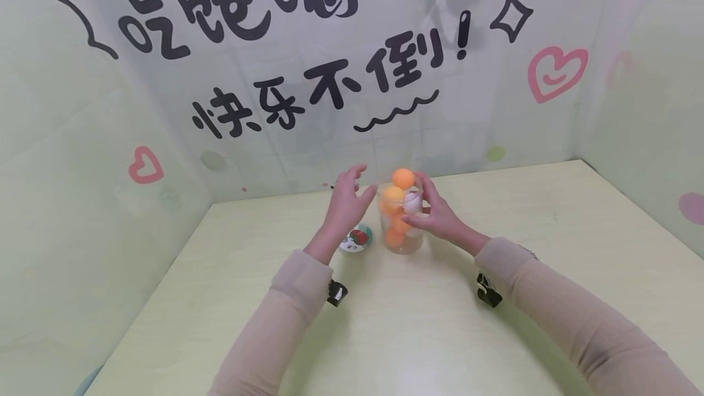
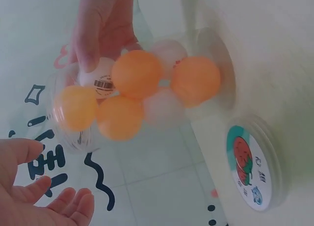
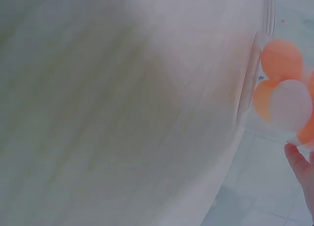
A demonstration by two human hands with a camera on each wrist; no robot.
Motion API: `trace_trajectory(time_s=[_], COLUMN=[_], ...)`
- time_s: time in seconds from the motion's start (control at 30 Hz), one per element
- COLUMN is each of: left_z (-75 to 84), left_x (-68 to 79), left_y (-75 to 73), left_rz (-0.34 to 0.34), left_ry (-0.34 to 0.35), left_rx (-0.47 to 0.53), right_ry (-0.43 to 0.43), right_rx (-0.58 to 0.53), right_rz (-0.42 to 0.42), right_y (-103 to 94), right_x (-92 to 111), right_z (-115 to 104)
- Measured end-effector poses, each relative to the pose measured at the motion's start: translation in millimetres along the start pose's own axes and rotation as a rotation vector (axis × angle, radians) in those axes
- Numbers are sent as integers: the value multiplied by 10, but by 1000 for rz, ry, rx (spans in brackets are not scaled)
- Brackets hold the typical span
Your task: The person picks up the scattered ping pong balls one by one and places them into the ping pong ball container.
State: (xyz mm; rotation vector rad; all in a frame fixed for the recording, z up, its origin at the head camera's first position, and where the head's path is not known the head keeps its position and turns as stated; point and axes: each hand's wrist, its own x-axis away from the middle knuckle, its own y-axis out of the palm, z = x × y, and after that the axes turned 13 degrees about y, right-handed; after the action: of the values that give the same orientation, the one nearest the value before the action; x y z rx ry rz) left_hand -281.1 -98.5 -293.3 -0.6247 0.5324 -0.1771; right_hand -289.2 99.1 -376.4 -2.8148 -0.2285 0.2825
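Observation:
A clear plastic jar (image 1: 404,245) of orange and white ping-pong balls stands upright on the table. My right hand (image 1: 442,217) grips its right side near the top, thumb in front and fingers behind. One orange ball (image 1: 403,178) shows at the far rim; the left wrist view has another orange ball (image 2: 76,108) close to the mouth. My left hand (image 1: 348,200) hovers left of the rim, fingers spread and holding nothing. Below it lies a round lid (image 2: 249,168) with a red fruit picture. Only fingertips of the right hand (image 3: 300,164) show in the right wrist view.
The pale wooden table (image 1: 401,335) extends around the jar and lid. Behind it hangs a light wall covering (image 1: 308,157) with black lettering and pink hearts, close to the jar. Side panels close in the table at left and right.

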Motion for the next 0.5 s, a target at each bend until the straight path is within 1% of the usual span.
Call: trace_trajectory(time_s=[0.13, 0.23, 0.4, 0.43, 0.5], left_z=[-148, -243, -377, -409, -489], left_x=[86, 159, 305, 336, 395], left_y=[-79, -137, -234, -253, -292], left_rz=[-4, -31, -110, -124, -146], left_ry=[-7, -10, -49, -63, -83], left_rx=[-18, -54, -151, -175, -233], right_ry=[29, 54, 101, 108, 114], right_rx=[10, 33, 149, 185, 292], right_rz=[-9, -28, -55, -55, -50], right_y=[-7, -33, -158, -199, -307], right_x=[17, 32, 82, 95, 128], right_z=[-12, -31, -68, -70, -58])
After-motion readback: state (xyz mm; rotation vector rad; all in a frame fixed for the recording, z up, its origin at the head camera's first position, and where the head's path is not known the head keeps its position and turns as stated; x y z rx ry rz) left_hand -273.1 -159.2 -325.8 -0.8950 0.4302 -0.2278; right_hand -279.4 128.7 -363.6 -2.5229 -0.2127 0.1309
